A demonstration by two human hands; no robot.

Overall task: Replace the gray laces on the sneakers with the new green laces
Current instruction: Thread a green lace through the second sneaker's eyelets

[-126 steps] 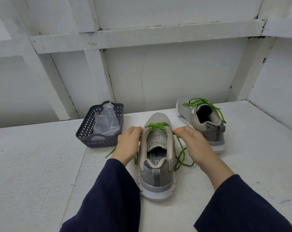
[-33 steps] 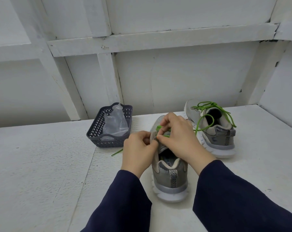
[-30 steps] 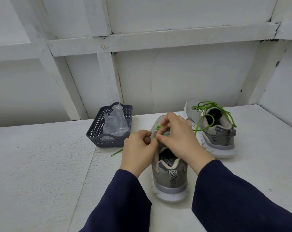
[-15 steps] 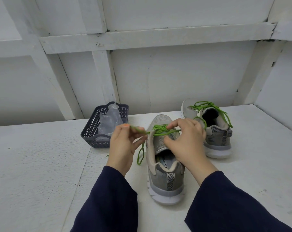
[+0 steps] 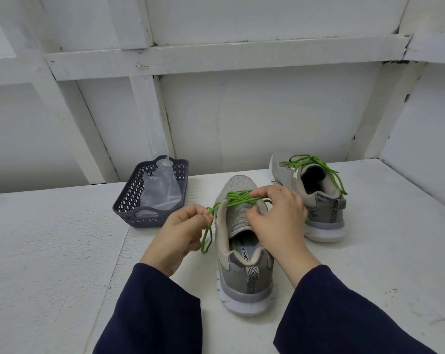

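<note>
drawn apart now, left hand (image 5: pixel 182 235) pinching green lace (image 5: pixel 238 198) beside sneaker (image 5: pixel 242 279), right hand (image 5: pixel 276 217) pinching it above

A white, rough-painted table (image 5: pixel 50 251) fills the lower half of the view, with a thin seam running from front to back left of centre. Three things stand directly on it. A dark plastic lattice basket (image 5: pixel 133 192) sits at the back, left of centre. A gray sneaker (image 5: pixel 242 284) stands upright in the middle, heel toward the viewer. A second gray sneaker (image 5: pixel 321 215) stands just beside it, further back on the right.
</note>
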